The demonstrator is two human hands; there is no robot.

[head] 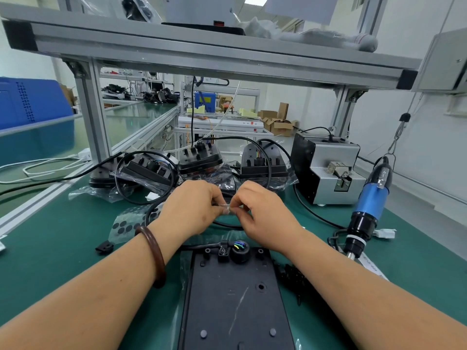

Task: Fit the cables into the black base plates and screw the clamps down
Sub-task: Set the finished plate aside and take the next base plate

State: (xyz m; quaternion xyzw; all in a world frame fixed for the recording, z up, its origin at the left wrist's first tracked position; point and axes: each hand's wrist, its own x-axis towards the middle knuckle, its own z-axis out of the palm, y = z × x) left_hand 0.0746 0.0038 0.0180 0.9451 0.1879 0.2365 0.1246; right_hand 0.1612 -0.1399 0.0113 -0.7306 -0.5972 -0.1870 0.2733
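Tiny clear piece [228, 207] pinched by left hand [192, 208], right hand [265, 213]: too small to identify. Black base plate [232, 299] cut off, 6 o'clock edge.

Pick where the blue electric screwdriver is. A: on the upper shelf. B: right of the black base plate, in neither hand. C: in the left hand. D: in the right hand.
B: the blue electric screwdriver is right of the flat black base plate, while the left hand and right hand pinch a small clear piece.
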